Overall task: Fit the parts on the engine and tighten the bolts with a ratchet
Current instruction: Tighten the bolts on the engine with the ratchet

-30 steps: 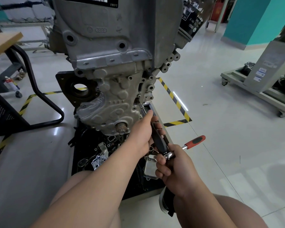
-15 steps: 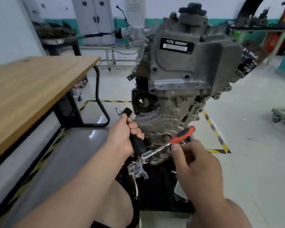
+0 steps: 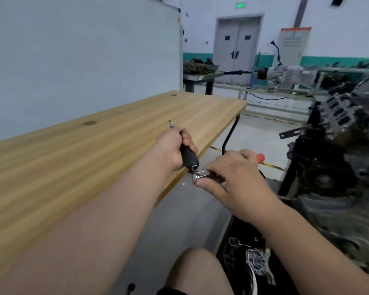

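My left hand point(image 3: 175, 149) grips a black-handled driver point(image 3: 189, 156) whose metal tip points up and left over the wooden table. My right hand point(image 3: 232, 177) holds the ratchet point(image 3: 200, 175) near its chrome head, thumb under the head; only the end of its red handle point(image 3: 261, 156) shows past my fingers. The ratchet head sits against the butt end of the driver handle. The grey engine point(image 3: 345, 145) stands blurred at the right edge, apart from both hands.
A wooden table point(image 3: 94, 158) fills the left, its black frame leg point(image 3: 229, 135) beside my hands. A black mat with loose metal parts point(image 3: 254, 262) lies on the floor under my right forearm. Benches and double doors point(image 3: 237, 45) stand at the back.
My view has swung left from the engine to the table. Both hands came away from the engine with the tools, and the driver now hangs over the table's edge.
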`<state>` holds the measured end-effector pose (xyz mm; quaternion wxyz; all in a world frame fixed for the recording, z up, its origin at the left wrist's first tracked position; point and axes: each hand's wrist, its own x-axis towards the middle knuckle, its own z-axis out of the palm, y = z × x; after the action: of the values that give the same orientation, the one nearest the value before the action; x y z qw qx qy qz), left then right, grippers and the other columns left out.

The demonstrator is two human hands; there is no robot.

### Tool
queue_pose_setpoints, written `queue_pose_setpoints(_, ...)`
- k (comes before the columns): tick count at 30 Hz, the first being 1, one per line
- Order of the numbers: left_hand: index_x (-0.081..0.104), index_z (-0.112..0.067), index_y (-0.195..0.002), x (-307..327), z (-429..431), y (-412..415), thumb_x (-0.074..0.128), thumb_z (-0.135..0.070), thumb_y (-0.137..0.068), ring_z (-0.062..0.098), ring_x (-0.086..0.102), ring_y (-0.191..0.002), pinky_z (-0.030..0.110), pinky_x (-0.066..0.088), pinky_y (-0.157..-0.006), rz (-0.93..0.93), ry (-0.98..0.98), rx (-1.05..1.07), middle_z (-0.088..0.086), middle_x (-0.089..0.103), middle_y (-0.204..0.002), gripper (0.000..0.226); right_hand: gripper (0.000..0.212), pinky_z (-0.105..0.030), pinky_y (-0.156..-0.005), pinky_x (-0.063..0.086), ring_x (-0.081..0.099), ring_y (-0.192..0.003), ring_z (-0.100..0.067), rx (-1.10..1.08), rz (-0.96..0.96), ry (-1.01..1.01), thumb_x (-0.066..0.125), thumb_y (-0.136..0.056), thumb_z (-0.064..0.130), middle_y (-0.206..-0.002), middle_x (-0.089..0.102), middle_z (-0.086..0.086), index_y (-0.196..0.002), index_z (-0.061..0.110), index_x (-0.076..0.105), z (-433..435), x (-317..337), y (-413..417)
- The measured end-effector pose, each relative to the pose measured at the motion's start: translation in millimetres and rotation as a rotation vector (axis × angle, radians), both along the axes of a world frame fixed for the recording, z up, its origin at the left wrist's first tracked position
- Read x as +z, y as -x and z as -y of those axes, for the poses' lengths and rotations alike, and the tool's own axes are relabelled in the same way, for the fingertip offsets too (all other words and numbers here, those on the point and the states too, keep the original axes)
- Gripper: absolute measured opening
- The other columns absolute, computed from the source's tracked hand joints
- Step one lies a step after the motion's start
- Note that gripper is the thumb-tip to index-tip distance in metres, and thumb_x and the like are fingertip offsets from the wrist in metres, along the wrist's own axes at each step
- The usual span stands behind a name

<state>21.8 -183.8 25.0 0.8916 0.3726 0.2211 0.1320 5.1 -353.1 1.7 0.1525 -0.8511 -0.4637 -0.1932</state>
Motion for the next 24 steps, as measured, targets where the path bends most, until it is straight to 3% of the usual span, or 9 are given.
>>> queue_pose_setpoints(3,0.045,-0.014,-0.073,8,-28,-4,0.031,-0.021,-0.104,0.007,0.03,-0.026,0.009,0.031,-0.036,0.014,0.001,0.076,-0.005,0.037,-0.041,0.034,0.038,-0.031,-0.084,0.023,0.043,-0.077,-0.005,0.077,-0.056,-0.233,0.041,-0.085,0.065,-0.068,0.047,0.02,-0.075,0.034,0.062,-13,-2,0)
queue_pose_setpoints(5,0.048,-0.013,-0.081,10,-31,-6,0.034,-0.021,-0.103,0.008,0.033,-0.029,0.013,0.034,-0.036,0.03,-0.044,0.086,-0.004,0.041,-0.045,0.027,0.025,-0.027,-0.075,0.032,0.047,-0.07,-0.001,0.023,-0.364,-0.423,0.049,-0.081,0.064,-0.072,0.051,0.021,-0.078,0.039,0.052,-28,0,-5)
queue_pose_setpoints(9,0.049,-0.015,-0.087,15,-22,-9,0.039,-0.024,-0.102,0.013,0.042,-0.035,0.021,0.045,-0.041,0.071,-0.115,0.061,-0.003,0.048,-0.048,0.019,0.036,-0.017,-0.051,0.035,0.051,-0.059,0.002,-0.052,-0.751,-0.41,0.062,-0.075,0.062,-0.07,0.056,0.019,-0.088,0.03,0.052,-69,3,-26)
queue_pose_setpoints(11,0.05,-0.015,-0.09,17,-32,-10,0.041,-0.025,-0.101,0.014,0.047,-0.04,0.025,0.048,-0.045,0.071,-0.19,0.108,-0.003,0.053,-0.05,0.018,0.029,-0.012,-0.042,0.033,0.047,-0.045,0.001,-0.023,-0.805,-0.448,0.065,-0.08,0.051,-0.063,0.061,0.01,-0.076,0.025,0.053,-84,3,-32)
queue_pose_setpoints(13,0.05,-0.015,-0.089,15,-51,-14,0.04,-0.032,-0.102,0.014,0.045,-0.039,0.024,0.046,-0.044,0.064,-0.23,0.207,-0.003,0.051,-0.052,0.024,0.028,-0.016,-0.043,0.033,0.046,-0.045,-0.004,-0.061,-0.77,-0.429,0.068,-0.081,0.044,-0.064,0.059,0.003,-0.076,0.021,0.052,-93,-2,-37)
queue_pose_setpoints(15,0.047,-0.016,-0.083,14,-73,-21,0.036,-0.035,-0.103,0.012,0.035,-0.034,0.019,0.038,-0.04,0.049,-0.212,0.325,-0.005,0.042,-0.049,0.03,0.029,-0.021,-0.046,0.034,0.048,-0.048,-0.007,-0.105,-0.749,-0.385,0.07,-0.08,0.042,-0.062,0.053,0.007,-0.078,0.021,0.05,-92,-10,-37)
queue_pose_setpoints(18,0.039,-0.017,-0.07,11,-108,-29,0.03,-0.019,-0.099,0.013,0.021,-0.031,0.015,0.023,-0.045,-0.017,-0.143,0.44,-0.005,0.03,-0.043,0.031,0.028,-0.018,-0.044,0.036,0.05,-0.047,-0.005,-0.119,-0.783,-0.298,0.071,-0.08,0.044,-0.063,0.058,0.006,-0.08,0.022,0.054,-84,-25,-35)
queue_pose_setpoints(21,0.037,-0.017,-0.069,-7,-129,-34,0.025,-0.005,-0.092,0.015,0.022,-0.036,0.018,0.019,-0.05,-0.211,-0.41,0.283,-0.001,0.031,-0.051,0.029,0.028,-0.02,-0.047,0.039,0.052,-0.05,-0.007,-0.168,-0.847,-0.345,0.071,-0.08,0.043,-0.069,0.063,0.0,-0.08,0.02,0.056,-83,-27,-42)
queue_pose_setpoints(24,0.049,-0.013,-0.08,-31,-153,-30,0.035,-0.022,-0.098,0.024,0.045,-0.059,0.027,0.036,-0.054,-0.46,-1.038,0.4,0.005,0.048,-0.069,0.025,0.028,-0.026,-0.053,0.04,0.054,-0.056,-0.016,-0.212,-0.866,-0.381,0.072,-0.077,0.036,-0.065,0.057,-0.002,-0.074,0.017,0.052,-96,-16,-61)
